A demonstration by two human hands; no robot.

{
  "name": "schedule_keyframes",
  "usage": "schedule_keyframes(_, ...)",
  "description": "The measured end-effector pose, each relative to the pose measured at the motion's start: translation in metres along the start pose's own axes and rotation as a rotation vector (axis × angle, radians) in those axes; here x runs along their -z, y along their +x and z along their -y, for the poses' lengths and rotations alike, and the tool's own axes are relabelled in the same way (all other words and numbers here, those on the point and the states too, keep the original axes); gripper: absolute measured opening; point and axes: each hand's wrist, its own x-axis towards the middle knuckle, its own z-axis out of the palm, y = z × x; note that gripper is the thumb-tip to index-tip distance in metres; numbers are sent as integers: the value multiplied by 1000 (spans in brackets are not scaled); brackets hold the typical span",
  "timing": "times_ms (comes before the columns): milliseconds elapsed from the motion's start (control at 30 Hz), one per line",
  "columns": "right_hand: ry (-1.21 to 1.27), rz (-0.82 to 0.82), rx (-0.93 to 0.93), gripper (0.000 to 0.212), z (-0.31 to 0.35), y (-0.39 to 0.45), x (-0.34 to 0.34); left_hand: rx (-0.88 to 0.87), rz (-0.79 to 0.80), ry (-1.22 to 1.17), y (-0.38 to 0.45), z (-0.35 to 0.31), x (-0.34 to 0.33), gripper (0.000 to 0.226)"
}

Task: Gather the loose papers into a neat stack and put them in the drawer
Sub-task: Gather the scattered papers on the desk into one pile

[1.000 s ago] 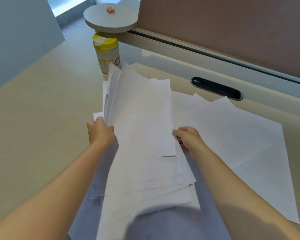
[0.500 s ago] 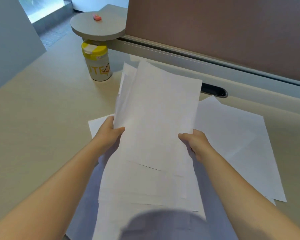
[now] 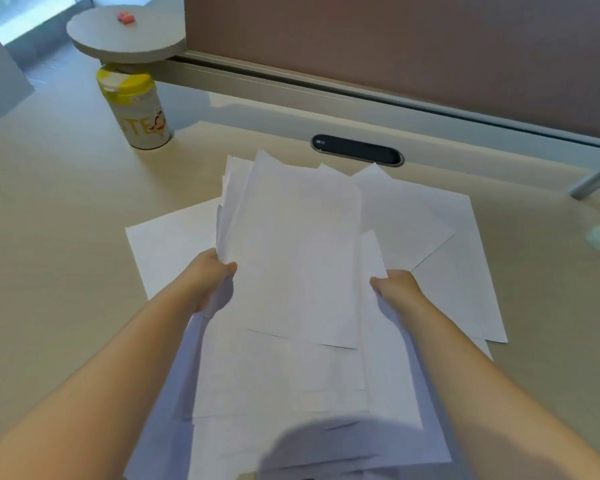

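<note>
Left hand [image 3: 210, 280], right hand [image 3: 397, 287] each grasp side edge of uneven paper sheaf [image 3: 291, 271] above desk [image 3: 49, 237].

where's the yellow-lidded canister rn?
Head view, far left of the desk: the yellow-lidded canister stands upright under the round shelf, beyond the papers.

Yellow-lid canister [image 3: 136, 109] under round shelf [image 3: 125, 38], w/ cable slot [image 3: 357, 149].

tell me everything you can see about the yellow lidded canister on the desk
The canister is a pale cylinder with a bright yellow lid that has a white flip tab. Its label shows large yellow letters and a small cartoon figure. It stands upright on the beige desk, partly under the round grey shelf, left of the loose papers. Neither hand touches it.
</note>
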Motion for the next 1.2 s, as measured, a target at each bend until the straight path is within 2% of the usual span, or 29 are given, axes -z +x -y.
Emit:
schedule_keyframes(133,200,-154,10,36,7,0,-3,-91,-10,-44,-7,-4,1,34)
schedule_keyframes(233,350,-211,-7,31,10,1,1,-186,-17,-77,-4,-13,-3,33)
schedule_keyframes(300,401,-94,-44,29,10,0,-2,-233,-40,-4,1,-20,-12,30)
schedule_keyframes(400,498,106,-127,47,8,-6,-5,-218,-84,224,13,-25,-29,21)
schedule_keyframes(467,473,167,-89,54,5,-7,-8,-186,-114,449,18,-26,-37,12)
schedule_keyframes(533,417,76,8,32,4,-3,-7,-224,-163,543,20,-28,-42,11)
schedule_keyframes(567,439,12,45,26,5,-3,-5,-270,-162,507,22,-30,-43,11)
schedule_keyframes(600,479,-45,68,25,7,-3,-3,-317,-139,427,22,-34,-44,7)
schedule_keyframes(633,506,-103,83,24,9,-2,0,-353,-115,345,22,-38,-45,13)
schedule_keyframes(700,514,-231,63,22,13,1,5,-370,-61,252,26,-48,-45,35)
schedule_keyframes(767,488,-308,5,30,12,3,12,-346,-42,314,36,-56,-46,46)
schedule_keyframes(867,367,-328,-35,28,9,9,17,-266,-91,657,48,-60,-51,51)
schedule_keyframes(933,337,-340,-60,17,10,11,18,-258,-126,750,51,-61,-53,50)
schedule_keyframes(1100,515,-329,-72,38,20,8,16,-283,-79,689,59,-61,-48,50)
schedule_keyframes(1200,483,-353,-92,36,23,7,11,-221,-155,657,54,-57,-37,45)
